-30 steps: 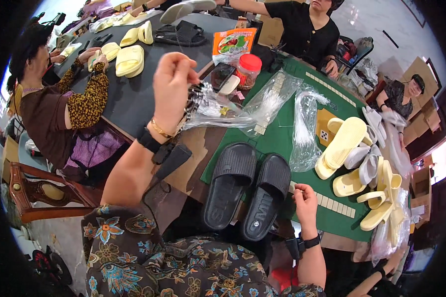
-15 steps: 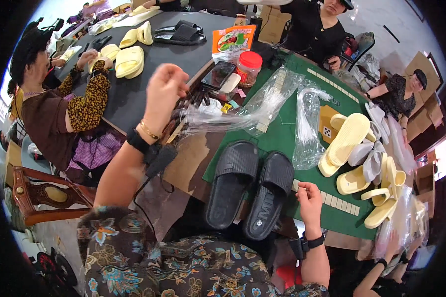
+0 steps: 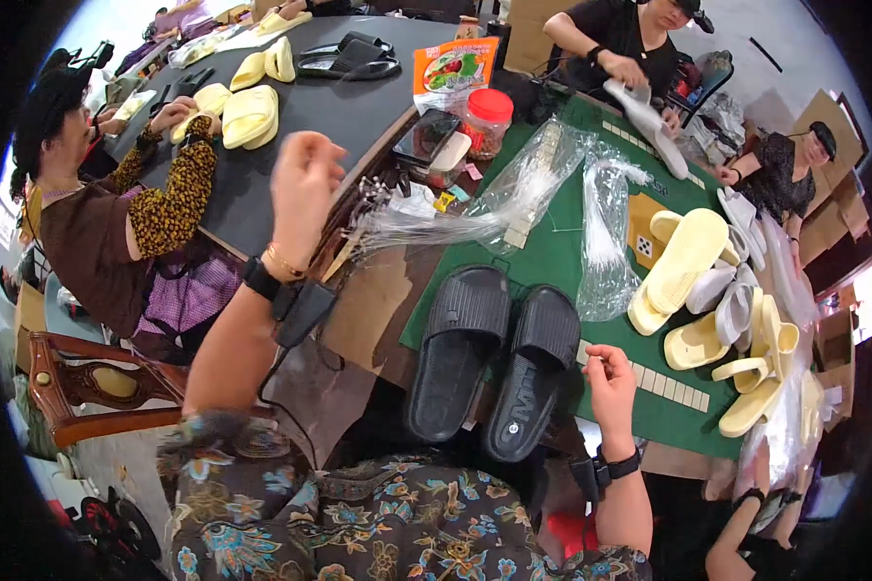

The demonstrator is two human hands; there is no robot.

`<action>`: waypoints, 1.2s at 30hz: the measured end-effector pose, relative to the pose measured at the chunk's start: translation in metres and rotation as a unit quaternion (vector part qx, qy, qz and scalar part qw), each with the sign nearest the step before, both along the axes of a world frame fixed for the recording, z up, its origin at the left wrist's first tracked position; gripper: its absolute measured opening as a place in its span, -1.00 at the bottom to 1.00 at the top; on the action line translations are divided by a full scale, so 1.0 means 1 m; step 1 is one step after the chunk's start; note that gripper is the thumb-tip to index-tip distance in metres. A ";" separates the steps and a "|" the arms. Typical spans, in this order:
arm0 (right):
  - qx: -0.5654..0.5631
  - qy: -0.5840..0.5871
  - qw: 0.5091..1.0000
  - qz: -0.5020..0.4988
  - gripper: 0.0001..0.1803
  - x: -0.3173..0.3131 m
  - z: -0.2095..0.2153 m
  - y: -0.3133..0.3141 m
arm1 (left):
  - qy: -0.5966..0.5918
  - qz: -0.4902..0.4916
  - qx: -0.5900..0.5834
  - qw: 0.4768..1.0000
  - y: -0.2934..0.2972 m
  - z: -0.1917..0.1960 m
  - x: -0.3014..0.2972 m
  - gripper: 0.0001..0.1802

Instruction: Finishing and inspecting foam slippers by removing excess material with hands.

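Sandals, a pair of black slides with ribbed straps (image 3: 467, 302), sit at lower centre of the head view, toes pointing up the frame, partly over the edge of the green mat (image 3: 557, 266). The left hand (image 3: 305, 198) is raised left of centre, blurred, its fingers bent; whether the fingertips meet or pinch anything thin, I cannot tell. It is apart from the slides, with loose clear plastic strands (image 3: 436, 230) to its right. The right hand (image 3: 610, 387) is just beside the right-hand slide, thumb and forefinger curled toward each other; whether they touch or grip something small cannot be made out. A clear bag of white strands (image 3: 606, 257) lies above it, right of centre. Pale yellow slides (image 3: 688, 261) cluster at the right, and a red-lidded jar (image 3: 484, 137) stands at upper centre, beside the dark grey table (image 3: 354, 107).
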State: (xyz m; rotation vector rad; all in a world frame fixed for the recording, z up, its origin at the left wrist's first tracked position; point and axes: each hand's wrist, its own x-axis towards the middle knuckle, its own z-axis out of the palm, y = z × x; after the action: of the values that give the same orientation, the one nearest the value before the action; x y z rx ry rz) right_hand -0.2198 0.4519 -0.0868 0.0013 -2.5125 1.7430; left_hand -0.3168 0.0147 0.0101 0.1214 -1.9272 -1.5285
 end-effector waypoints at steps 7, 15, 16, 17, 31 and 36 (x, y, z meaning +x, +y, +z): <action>0.000 0.006 1.000 0.007 -0.89 0.006 0.006 -0.010 | -0.016 0.005 -0.064 0.998 0.013 -0.003 0.013 -0.98; 0.068 0.126 0.981 0.131 -0.60 0.029 0.055 -0.085 | 0.076 -0.238 -0.427 0.869 0.096 -0.062 0.066 -0.88; 0.057 0.120 0.979 0.152 -0.59 0.029 0.054 -0.094 | 0.092 -0.257 -0.444 0.854 0.102 -0.066 0.072 -0.86; 0.047 0.113 0.978 0.171 -0.58 0.029 0.052 -0.100 | 0.109 -0.278 -0.459 0.837 0.108 -0.069 0.077 -0.83; 0.091 0.116 0.983 0.114 -0.90 0.028 0.055 -0.081 | 0.001 -0.164 -0.625 0.763 0.028 -0.138 0.027 -0.89; 0.069 0.117 0.991 0.020 -0.85 0.034 0.060 -0.050 | -0.022 -0.092 -0.490 0.867 0.024 -0.120 0.030 -0.88</action>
State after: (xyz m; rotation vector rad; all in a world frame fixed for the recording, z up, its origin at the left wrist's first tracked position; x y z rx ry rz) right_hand -0.1860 0.4016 -0.0268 0.2511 -2.4696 1.4794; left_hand -0.2867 0.0387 -0.1100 -0.4867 -2.5655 -0.4803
